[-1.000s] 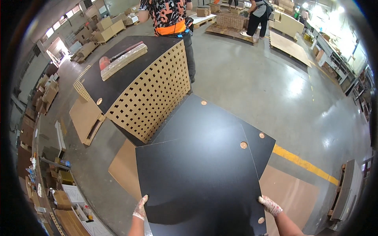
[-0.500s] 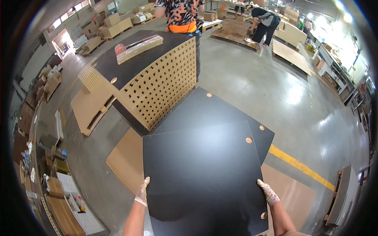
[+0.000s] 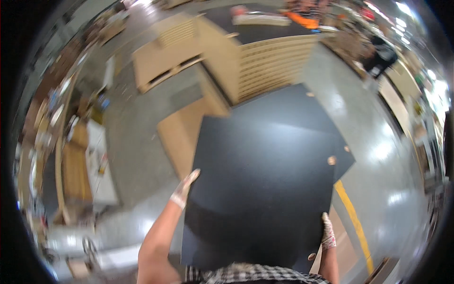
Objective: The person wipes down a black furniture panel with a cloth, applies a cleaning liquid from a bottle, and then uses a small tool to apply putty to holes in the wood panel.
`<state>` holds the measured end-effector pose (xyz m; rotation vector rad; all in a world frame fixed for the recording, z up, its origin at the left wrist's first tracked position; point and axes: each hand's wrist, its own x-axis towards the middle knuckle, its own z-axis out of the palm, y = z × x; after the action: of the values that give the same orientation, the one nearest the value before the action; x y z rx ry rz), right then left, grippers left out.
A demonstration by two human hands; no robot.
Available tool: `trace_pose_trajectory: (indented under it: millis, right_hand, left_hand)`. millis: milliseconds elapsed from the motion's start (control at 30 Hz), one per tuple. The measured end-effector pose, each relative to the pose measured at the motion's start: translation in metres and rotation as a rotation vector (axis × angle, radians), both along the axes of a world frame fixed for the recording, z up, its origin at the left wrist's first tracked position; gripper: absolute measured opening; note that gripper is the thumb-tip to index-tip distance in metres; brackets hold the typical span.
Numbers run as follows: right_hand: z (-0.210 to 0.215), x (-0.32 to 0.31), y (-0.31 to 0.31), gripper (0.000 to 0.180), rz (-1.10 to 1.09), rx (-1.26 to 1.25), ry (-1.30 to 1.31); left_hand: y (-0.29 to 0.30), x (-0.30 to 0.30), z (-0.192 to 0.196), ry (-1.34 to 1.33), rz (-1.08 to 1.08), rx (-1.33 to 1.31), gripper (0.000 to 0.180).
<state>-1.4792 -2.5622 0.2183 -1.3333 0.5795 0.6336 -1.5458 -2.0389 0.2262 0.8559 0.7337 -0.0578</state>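
Note:
A large flat black panel (image 3: 255, 189) with small round holes along its right side is held in front of my body. My left hand (image 3: 186, 187), in a pale patterned glove, grips the panel's left edge, thumb on the face. On the opposite edge, lower down, my gloved right hand (image 3: 327, 232) holds on in the same way. The fingers of both hands are hidden behind the panel. Beyond it lies another black panel (image 3: 293, 106), partly covered by the one I hold.
Ahead stands a tall stack of panels (image 3: 274, 66) with a black top. A pallet with a brown board (image 3: 165, 52) is to its left. Brown sheets (image 3: 182, 128) lie on the floor, and a yellow line (image 3: 354, 217) runs at the right. A co-worker (image 3: 380, 54) bends far right.
My view has swung left, so the stack and pallet appear further right and higher. The held panel now tilts, with my left hand higher than my right. The picture is blurred by motion.

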Motion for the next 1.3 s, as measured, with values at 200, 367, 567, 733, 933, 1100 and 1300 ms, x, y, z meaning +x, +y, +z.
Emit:
trace_pose_trajectory:
  millis: [200,367,567,733,933,1100,1300]
  right_hand:
    - [0.019,0.003,0.031,0.061,0.15,0.042,-0.189]
    - [0.039,0.002,0.065,0.062,0.22,0.041,-0.15]
    - [0.043,0.02,0.122,0.053,0.422,-0.003,-0.181]
    - [0.047,0.008,0.164,0.047,0.44,0.069,-0.205]
    - [0.074,-0.059,0.272,0.064,0.51,-0.033,-0.301]
    - [0.074,-0.112,0.394,0.067,0.383,-0.135,-0.362]
    - [0.107,-0.111,0.506,0.075,0.554,-0.059,-0.274]
  left_hand:
    - [0.04,-0.081,-0.048,-0.193,0.168,0.082,0.038]
    - [0.049,-0.116,-0.014,-0.079,0.155,0.065,0.042]
    - [0.051,-0.143,0.075,-0.347,0.173,-0.024,0.046]
    - [0.079,-0.194,0.082,-0.123,0.375,0.192,0.047]
    - [0.215,-0.259,0.042,-0.151,0.392,0.036,0.04]
    - [0.313,-0.351,0.052,-0.183,0.415,0.005,0.042]
    - [0.389,-0.394,0.08,-0.231,0.518,-0.026,0.042]
